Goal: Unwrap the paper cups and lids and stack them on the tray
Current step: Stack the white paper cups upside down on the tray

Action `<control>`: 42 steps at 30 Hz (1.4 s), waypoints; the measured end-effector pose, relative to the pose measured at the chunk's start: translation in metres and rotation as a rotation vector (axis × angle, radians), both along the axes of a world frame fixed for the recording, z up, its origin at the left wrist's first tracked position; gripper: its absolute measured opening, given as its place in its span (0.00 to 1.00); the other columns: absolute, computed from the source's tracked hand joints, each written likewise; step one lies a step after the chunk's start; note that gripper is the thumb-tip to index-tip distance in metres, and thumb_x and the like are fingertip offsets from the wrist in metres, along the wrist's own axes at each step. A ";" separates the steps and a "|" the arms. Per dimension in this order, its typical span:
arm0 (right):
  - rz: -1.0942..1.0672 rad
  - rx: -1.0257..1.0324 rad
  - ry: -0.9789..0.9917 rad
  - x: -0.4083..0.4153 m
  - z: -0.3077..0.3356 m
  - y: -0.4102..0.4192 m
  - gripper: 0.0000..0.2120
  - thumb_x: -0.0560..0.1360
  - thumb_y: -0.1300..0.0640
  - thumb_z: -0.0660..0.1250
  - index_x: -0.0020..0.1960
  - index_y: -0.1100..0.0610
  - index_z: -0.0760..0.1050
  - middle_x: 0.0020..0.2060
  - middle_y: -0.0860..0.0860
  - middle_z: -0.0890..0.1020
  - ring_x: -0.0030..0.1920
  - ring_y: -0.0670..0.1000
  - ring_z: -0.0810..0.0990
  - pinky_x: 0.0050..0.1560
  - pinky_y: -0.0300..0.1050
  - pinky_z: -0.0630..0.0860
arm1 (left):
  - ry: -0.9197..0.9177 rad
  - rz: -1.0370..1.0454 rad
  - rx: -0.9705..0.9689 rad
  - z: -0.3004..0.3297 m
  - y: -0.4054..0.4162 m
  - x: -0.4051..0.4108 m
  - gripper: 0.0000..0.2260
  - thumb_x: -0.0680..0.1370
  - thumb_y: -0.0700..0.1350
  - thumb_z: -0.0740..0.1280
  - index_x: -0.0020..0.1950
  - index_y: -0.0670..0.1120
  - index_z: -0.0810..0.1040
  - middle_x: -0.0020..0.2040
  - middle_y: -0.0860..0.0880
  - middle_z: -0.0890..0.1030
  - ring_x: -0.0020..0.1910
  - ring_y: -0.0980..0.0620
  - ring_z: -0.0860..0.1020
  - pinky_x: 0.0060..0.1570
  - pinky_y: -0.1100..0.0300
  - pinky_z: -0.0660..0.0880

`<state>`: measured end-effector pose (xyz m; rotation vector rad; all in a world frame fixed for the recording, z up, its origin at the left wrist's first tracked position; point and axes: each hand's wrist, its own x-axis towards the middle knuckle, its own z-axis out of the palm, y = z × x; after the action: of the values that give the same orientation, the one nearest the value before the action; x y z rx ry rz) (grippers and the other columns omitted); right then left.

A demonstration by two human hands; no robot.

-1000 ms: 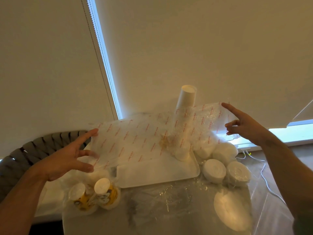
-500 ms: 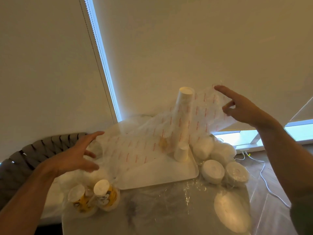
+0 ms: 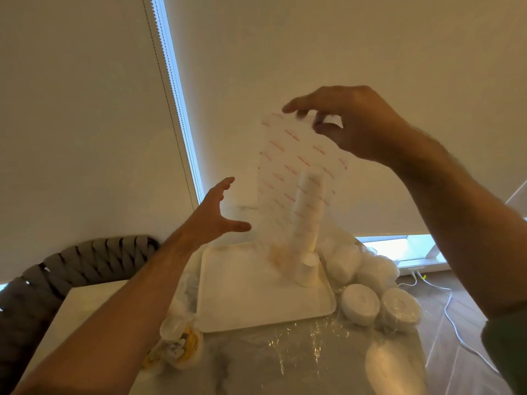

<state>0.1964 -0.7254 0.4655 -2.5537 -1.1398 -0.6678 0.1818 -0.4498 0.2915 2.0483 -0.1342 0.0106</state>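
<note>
Pinching the wrapper [image 3: 296, 172], right hand [image 3: 350, 121] above tray [image 3: 256, 303] on marble table [image 3: 256, 366]; left grip [image 3: 214, 215] wide.

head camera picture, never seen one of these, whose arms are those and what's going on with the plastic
The camera sits on a person's head and looks down, so both arms are that person's own. No machine here. The right hand pinches the top of a clear printed wrapper and holds it upright over a tall stack of cups standing on the tray. The left hand is open beside the wrapper, holding nothing. Right of the tray lie wrapped lids; at its near left corner, more wrapped cups.
</note>
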 end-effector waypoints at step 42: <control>0.476 0.896 1.251 0.042 -0.107 -0.015 0.24 0.74 0.74 0.57 0.54 0.55 0.85 0.52 0.52 0.86 0.53 0.51 0.85 0.52 0.42 0.81 | -0.077 -0.097 -0.375 0.080 -0.015 -0.010 0.14 0.80 0.30 0.61 0.50 0.43 0.84 0.44 0.49 0.86 0.44 0.52 0.84 0.41 0.64 0.79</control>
<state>0.2389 -0.7403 0.3589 -1.3334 -0.6490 0.4518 0.1718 -0.4648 0.3720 1.6657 -0.2591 0.0507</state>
